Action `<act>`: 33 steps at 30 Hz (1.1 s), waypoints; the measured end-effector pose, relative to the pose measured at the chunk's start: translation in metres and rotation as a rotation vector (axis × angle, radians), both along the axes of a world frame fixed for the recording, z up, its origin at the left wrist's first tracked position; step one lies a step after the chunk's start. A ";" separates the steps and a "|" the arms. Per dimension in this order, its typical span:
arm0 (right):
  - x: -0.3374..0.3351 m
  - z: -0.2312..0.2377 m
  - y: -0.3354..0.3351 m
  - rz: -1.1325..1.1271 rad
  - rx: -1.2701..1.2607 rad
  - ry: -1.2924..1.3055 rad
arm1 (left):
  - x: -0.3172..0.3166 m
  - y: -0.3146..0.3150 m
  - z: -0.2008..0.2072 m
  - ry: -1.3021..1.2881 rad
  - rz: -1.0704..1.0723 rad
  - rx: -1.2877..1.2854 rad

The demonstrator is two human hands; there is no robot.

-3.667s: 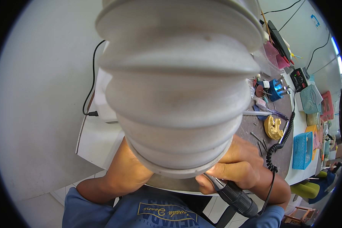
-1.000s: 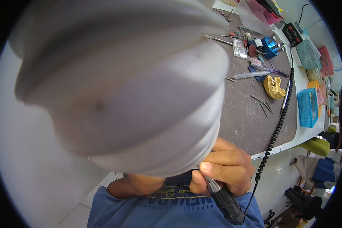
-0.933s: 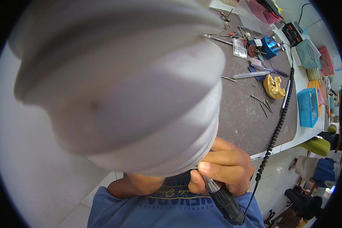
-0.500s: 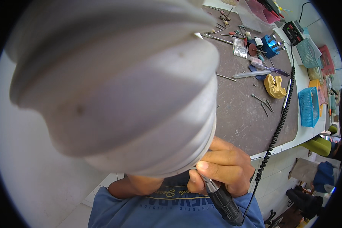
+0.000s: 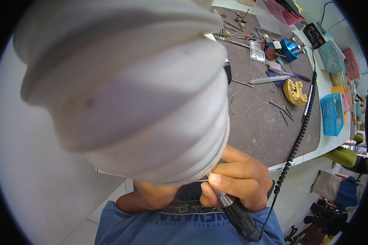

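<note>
My right hand (image 5: pixel 243 179) grips a black and silver rotary handpiece (image 5: pixel 237 214) between thumb and fingers, its tip end pointing up and left. That tip is hidden under a large, white, ribbed tube-like thing (image 5: pixel 151 122), which hangs close to the camera and covers much of the view. Only the wrist and back part of my left hand (image 5: pixel 155 195) show below the white thing's rim. The left fingers are hidden, so whatever they hold does not show. Both hands are in front of my blue shirt, near the table's front edge.
On the brown mat (image 5: pixel 257 126) lie loose burs (image 5: pixel 284 111), a yellow dental cast (image 5: pixel 295 93), a toothbrush (image 5: pixel 288 73) and a blue bur stand (image 5: pixel 291 50). A black coiled cord (image 5: pixel 300 136) runs from the control box (image 5: pixel 315 34). Blue baskets (image 5: pixel 332 115) line the right side.
The white ribbed thing has shifted slightly left and up in view, uncovering a dark object at its right edge. My right hand and the handpiece stay nearly in place.
</note>
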State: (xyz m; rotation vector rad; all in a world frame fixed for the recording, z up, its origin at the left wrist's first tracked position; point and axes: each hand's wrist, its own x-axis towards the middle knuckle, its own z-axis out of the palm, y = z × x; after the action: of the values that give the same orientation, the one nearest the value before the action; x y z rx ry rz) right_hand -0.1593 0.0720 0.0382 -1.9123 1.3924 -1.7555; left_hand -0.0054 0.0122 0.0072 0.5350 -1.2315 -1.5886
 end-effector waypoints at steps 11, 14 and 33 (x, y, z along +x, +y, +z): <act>0.002 0.000 0.000 -0.014 0.004 -0.029 | 0.000 -0.001 -0.003 -0.012 0.026 -0.057; 0.004 0.001 0.000 -0.033 0.014 -0.042 | 0.000 -0.001 -0.004 -0.008 0.024 -0.060; 0.004 0.002 0.001 -0.019 0.032 -0.049 | 0.000 0.000 -0.003 0.006 0.012 -0.043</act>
State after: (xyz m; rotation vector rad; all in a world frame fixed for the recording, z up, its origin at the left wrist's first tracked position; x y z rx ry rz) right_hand -0.1558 0.0727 0.0403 -1.8334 1.4176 -1.7660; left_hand -0.0059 0.0127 0.0038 0.5092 -1.2525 -1.5492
